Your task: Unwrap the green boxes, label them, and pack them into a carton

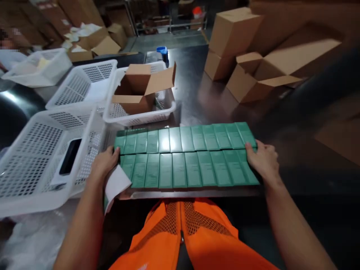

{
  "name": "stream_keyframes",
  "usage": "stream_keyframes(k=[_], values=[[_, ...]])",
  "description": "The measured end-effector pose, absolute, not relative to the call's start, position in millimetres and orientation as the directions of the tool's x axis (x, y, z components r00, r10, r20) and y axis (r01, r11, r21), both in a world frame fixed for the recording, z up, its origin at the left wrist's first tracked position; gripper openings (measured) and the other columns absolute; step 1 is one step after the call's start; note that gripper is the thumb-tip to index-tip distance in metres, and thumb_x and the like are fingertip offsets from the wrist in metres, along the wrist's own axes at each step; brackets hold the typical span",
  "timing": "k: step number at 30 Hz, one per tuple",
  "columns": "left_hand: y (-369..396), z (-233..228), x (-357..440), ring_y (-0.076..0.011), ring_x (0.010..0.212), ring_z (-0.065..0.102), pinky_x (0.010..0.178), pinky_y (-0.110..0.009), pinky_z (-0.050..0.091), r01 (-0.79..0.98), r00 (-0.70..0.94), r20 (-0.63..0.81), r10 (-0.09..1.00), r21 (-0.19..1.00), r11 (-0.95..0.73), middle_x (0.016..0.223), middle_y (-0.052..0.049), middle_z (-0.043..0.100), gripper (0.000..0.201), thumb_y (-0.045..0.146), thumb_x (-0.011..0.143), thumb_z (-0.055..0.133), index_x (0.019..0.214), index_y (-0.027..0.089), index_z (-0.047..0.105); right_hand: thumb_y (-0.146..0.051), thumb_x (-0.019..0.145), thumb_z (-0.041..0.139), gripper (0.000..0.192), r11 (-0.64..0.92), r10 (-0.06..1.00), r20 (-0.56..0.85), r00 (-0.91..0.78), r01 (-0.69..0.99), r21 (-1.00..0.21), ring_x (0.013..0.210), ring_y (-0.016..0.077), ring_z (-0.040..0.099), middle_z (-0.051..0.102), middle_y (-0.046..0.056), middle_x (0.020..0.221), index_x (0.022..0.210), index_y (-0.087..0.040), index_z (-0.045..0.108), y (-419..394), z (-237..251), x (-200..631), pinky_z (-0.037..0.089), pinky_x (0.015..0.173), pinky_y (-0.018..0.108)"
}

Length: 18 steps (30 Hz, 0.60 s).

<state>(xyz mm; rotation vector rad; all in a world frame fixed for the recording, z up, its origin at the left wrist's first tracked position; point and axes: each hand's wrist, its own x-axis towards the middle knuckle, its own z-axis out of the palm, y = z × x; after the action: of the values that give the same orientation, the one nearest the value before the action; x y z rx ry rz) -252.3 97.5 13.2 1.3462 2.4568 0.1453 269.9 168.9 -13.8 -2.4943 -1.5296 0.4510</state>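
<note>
Two rows of slim green boxes lie side by side at the front edge of the metal table, each row made of several boxes packed together. My left hand presses against the left end of the rows, its thumb on top near the seam between them. At the opposite end my right hand grips the outer boxes, thumb over the top and fingers around the side. A white folded sheet of paper hangs by my left wrist, overlapping the corner of the near row.
White plastic baskets stand to the left; the nearest basket holds a black phone-like item. An open carton sits inside another basket. Cardboard boxes and an open carton occupy the right. A blue object stands at the back.
</note>
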Motion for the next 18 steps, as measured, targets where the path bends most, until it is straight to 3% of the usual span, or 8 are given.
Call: stream_keyframes(k=[2, 4, 6, 7, 9, 12, 15, 18], values=[[90, 19, -243, -0.0457, 0.102, 0.067, 0.085, -0.053, 0.048, 0.773, -0.572, -0.202, 0.795, 0.192, 0.604, 0.103, -0.029, 0.071, 0.062, 0.054, 0.096, 0.039, 0.127, 0.004, 0.061, -0.059, 0.093, 0.041, 0.076, -0.453, 0.886, -0.052, 0.461, 0.834, -0.315, 0.132, 0.0539, 0.042, 0.042, 0.031, 0.144, 0.154, -0.014, 0.038, 163, -10, 265, 0.038, 0.102, 0.072], [80, 33, -228, -0.0433, 0.1, 0.068, 0.081, -0.05, 0.047, 0.756, -0.627, -0.114, 0.771, 0.151, 0.637, 0.105, -0.028, 0.071, 0.068, 0.055, 0.099, 0.033, 0.139, 0.005, 0.054, -0.058, 0.09, 0.049, 0.079, -0.371, 0.869, 0.185, 0.46, 0.851, -0.371, 0.135, 0.0529, 0.038, 0.042, 0.032, 0.146, 0.155, -0.015, 0.036, 149, -5, 248, 0.033, 0.106, 0.072], [70, 50, -207, -0.0391, 0.095, 0.069, 0.077, -0.045, 0.046, 0.752, -0.652, 0.016, 0.758, 0.141, 0.644, 0.101, -0.022, 0.072, 0.064, 0.054, 0.101, 0.028, 0.141, 0.011, 0.054, -0.055, 0.09, 0.055, 0.073, -0.125, 0.856, 0.375, 0.355, 0.847, -0.517, 0.133, 0.0452, 0.045, 0.048, 0.027, 0.142, 0.152, -0.02, 0.04, 129, 1, 219, 0.037, 0.109, 0.065], [67, 58, -195, -0.0371, 0.092, 0.069, 0.075, -0.043, 0.045, 0.744, -0.665, 0.079, 0.743, 0.157, 0.65, 0.099, -0.019, 0.072, 0.061, 0.053, 0.102, 0.027, 0.139, 0.014, 0.057, -0.053, 0.09, 0.058, 0.067, 0.037, 0.876, 0.401, 0.267, 0.792, -0.609, 0.129, 0.0401, 0.051, 0.051, 0.023, 0.139, 0.149, -0.024, 0.043, 117, 3, 201, 0.042, 0.107, 0.061], [63, 69, -169, -0.032, 0.086, 0.068, 0.074, -0.039, 0.043, 0.742, -0.666, 0.196, 0.719, 0.271, 0.613, 0.091, -0.013, 0.072, 0.055, 0.051, 0.103, 0.029, 0.13, 0.019, 0.063, -0.048, 0.09, 0.063, 0.057, 0.28, 0.939, 0.345, 0.017, 0.546, -0.79, 0.118, 0.0311, 0.06, 0.057, 0.015, 0.133, 0.142, -0.032, 0.045, 95, 8, 159, 0.051, 0.099, 0.053], [62, 72, -135, -0.0237, 0.077, 0.065, 0.075, -0.033, 0.042, 0.738, -0.638, 0.345, 0.688, 0.53, 0.418, 0.077, -0.006, 0.069, 0.047, 0.05, 0.103, 0.035, 0.119, 0.019, 0.067, -0.046, 0.085, 0.072, 0.057, 0.362, 0.889, 0.266, -0.372, 0.217, -0.907, 0.114, 0.0273, 0.063, 0.061, 0.009, 0.128, 0.136, -0.033, 0.048, 70, 12, 99, 0.055, 0.096, 0.049], [60, 65, -116, -0.0167, 0.065, 0.058, 0.07, -0.028, 0.041, 0.667, -0.656, 0.406, 0.636, 0.707, 0.237, 0.069, 0.0, 0.062, 0.044, 0.051, 0.103, 0.038, 0.111, 0.018, 0.067, -0.044, 0.073, 0.084, 0.069, 0.362, 0.845, 0.275, -0.458, 0.112, -0.926, 0.111, 0.027, 0.065, 0.065, 0.009, 0.124, 0.133, -0.029, 0.052, 65, 12, 61, 0.056, 0.094, 0.045], [53, 58, -116, -0.0139, 0.057, 0.051, 0.061, -0.026, 0.039, 0.488, -0.696, 0.289, 0.658, 0.862, 0.138, 0.062, 0.002, 0.056, 0.044, 0.055, 0.101, 0.041, 0.105, 0.02, 0.068, -0.038, 0.077, 0.081, 0.052, 0.242, 0.884, 0.184, -0.431, 0.085, -0.966, 0.088, 0.0213, 0.07, 0.071, 0.003, 0.099, 0.124, -0.027, 0.06, 71, 11, 51, 0.058, 0.08, 0.037]])
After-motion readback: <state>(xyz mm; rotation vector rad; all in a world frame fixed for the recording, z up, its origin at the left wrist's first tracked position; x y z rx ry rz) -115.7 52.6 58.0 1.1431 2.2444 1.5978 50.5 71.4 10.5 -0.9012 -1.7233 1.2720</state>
